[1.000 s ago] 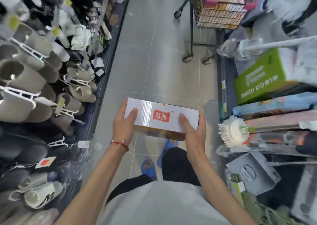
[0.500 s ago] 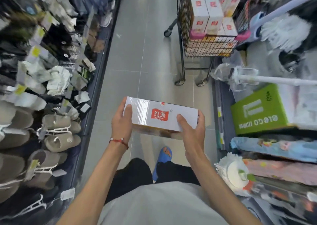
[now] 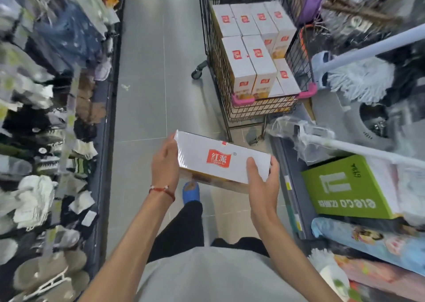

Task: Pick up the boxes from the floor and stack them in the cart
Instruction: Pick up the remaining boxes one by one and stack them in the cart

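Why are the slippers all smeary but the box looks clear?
Head view: the slippers smear with motion blur; the box held by the left hand and right hand is sharp, with glare stripes on its wrap; the wide lens bends edges.

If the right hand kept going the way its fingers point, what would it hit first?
Likely the cart, at its near wire wall, past the box the right hand holds; depth unclear.

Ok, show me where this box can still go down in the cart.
Likely the low boxes in the cart's near right corner, between the taller stack and the wire wall. The far row is packed. Floor left of the cart is bare.
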`<state>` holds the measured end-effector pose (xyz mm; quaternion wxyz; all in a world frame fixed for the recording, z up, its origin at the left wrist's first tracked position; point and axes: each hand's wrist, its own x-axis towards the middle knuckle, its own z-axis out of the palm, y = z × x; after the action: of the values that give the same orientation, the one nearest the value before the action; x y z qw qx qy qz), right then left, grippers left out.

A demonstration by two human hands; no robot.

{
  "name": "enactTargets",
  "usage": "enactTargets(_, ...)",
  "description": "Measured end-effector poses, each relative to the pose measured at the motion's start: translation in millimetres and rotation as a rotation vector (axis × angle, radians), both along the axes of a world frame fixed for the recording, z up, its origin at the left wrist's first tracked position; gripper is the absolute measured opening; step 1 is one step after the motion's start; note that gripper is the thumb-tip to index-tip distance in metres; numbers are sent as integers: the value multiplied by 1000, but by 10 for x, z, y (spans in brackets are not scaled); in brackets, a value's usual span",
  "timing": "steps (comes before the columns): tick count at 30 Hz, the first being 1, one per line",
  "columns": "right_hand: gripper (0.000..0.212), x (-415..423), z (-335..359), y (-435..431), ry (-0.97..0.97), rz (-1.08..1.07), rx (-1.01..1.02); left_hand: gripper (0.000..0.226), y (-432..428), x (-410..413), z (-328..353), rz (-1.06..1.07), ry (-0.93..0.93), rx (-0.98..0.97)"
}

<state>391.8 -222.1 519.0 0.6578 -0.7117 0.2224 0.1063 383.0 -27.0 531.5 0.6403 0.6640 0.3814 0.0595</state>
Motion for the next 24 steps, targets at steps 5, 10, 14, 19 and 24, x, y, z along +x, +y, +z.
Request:
enactTargets(5, 48, 720, 113, 316, -3, -179, 8, 37, 280, 1044, 87, -204, -2, 49)
enactTargets(10, 41, 1382, 204, 417, 4, -359, 55, 37, 284, 1990, 216, -361, -29, 71)
enactTargets(14, 48, 1896, 206, 320, -13, -501, 63, 36, 124, 2674, 276, -450, -58, 72)
enactTargets(19, 61, 2587, 173, 79, -68, -631, 71, 40, -225, 3575, 332, -528, -68, 39)
enactTargets(24, 59, 3091, 170, -195, -108, -701, 93, 37, -638, 4227, 396, -554, -102, 30)
